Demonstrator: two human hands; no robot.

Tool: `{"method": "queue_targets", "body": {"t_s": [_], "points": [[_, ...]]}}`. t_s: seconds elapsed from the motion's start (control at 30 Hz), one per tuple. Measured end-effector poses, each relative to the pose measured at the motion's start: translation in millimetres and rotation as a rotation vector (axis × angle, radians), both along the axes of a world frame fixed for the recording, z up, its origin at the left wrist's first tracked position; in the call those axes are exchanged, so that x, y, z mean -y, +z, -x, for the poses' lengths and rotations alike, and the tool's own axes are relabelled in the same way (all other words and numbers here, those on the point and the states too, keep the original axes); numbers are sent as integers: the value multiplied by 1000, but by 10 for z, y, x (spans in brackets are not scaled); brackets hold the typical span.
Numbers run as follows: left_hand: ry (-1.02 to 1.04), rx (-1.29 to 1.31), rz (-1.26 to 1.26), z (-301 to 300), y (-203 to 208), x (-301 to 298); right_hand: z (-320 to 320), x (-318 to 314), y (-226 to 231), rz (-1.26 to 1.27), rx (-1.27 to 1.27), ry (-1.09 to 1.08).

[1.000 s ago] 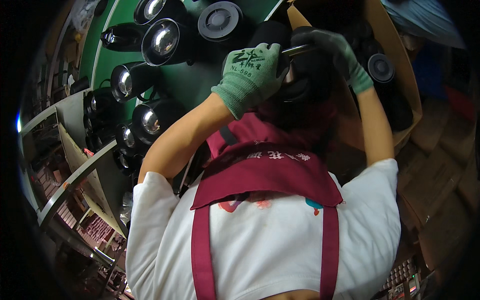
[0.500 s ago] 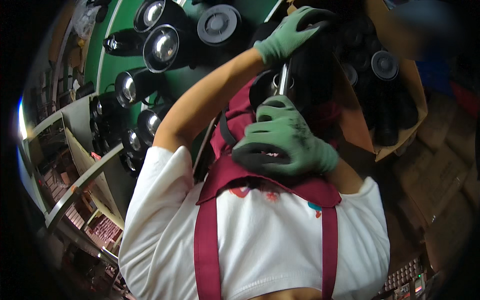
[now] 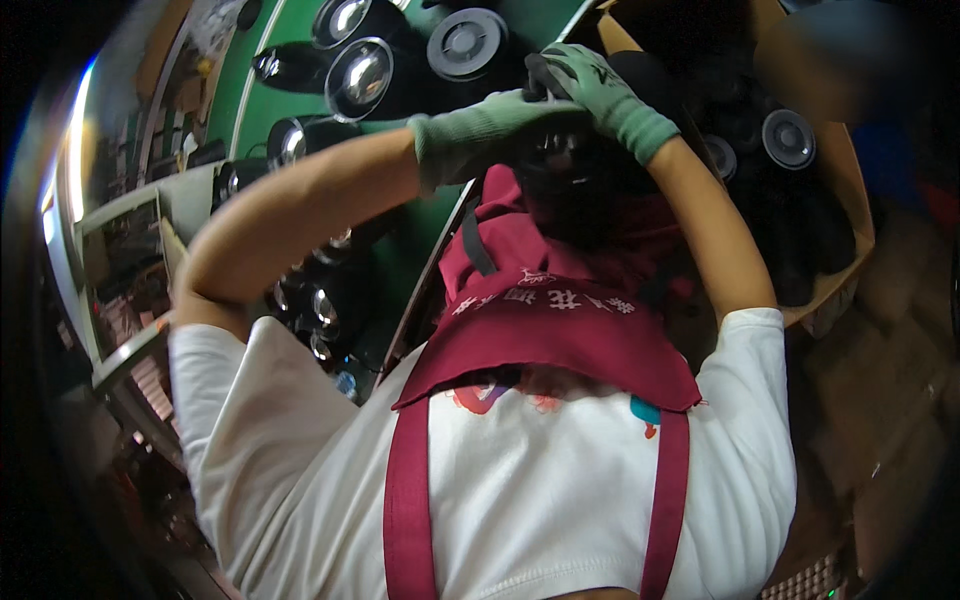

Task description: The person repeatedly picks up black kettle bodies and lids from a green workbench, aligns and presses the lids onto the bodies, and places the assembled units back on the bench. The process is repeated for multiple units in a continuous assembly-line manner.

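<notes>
In front of my apron a black cylindrical vessel (image 3: 565,175) lies in deep shadow, so its full shape is hard to make out. Both hands wear green gloves with dark palms. My left hand (image 3: 505,125) reaches across from the left and lies against the vessel's far part, its fingers partly hidden. My right hand (image 3: 600,95) comes from the right, fingers bent over the dark far end of the vessel and meeting the left fingertips there. What exactly is under the fingers is hidden.
To the left is a green work surface (image 3: 300,25) with several black vessels with shiny metal insides (image 3: 360,78). A black piece with a round grey end (image 3: 467,44) stands beyond my left hand. At right, an open cardboard box (image 3: 855,200) holds more black pieces (image 3: 788,138).
My right hand has left the shiny metal rod near my apron and moved to the far end. My left hand has come back leftward and nearer. The rod is out of sight.
</notes>
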State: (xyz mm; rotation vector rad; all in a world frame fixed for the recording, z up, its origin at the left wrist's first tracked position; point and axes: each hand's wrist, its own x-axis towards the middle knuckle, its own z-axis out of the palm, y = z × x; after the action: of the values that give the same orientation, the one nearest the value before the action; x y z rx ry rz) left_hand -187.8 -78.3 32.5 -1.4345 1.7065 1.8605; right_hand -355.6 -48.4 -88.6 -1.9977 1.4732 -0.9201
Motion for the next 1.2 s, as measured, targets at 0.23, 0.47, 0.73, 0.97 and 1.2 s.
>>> {"method": "queue_targets", "body": {"t_s": [0.23,0.47,0.73,0.97,1.2], "points": [[-325,619,593,215,-155,-127,-495,330,-390,-110,101,-46],[-705,217,850,0,-119,-149,-119,-300,126,115,-347,-286],[-1167,-469,1265,-125,-636,463,-379,-1086,993,-77,-564,-523],[-253,-439,1515,-137,-361,46,620,-652,617,-192,-175,-439],[-366,-586,1036,-405,-394,-902,453,1021,-507,-276,50,-710]]}}
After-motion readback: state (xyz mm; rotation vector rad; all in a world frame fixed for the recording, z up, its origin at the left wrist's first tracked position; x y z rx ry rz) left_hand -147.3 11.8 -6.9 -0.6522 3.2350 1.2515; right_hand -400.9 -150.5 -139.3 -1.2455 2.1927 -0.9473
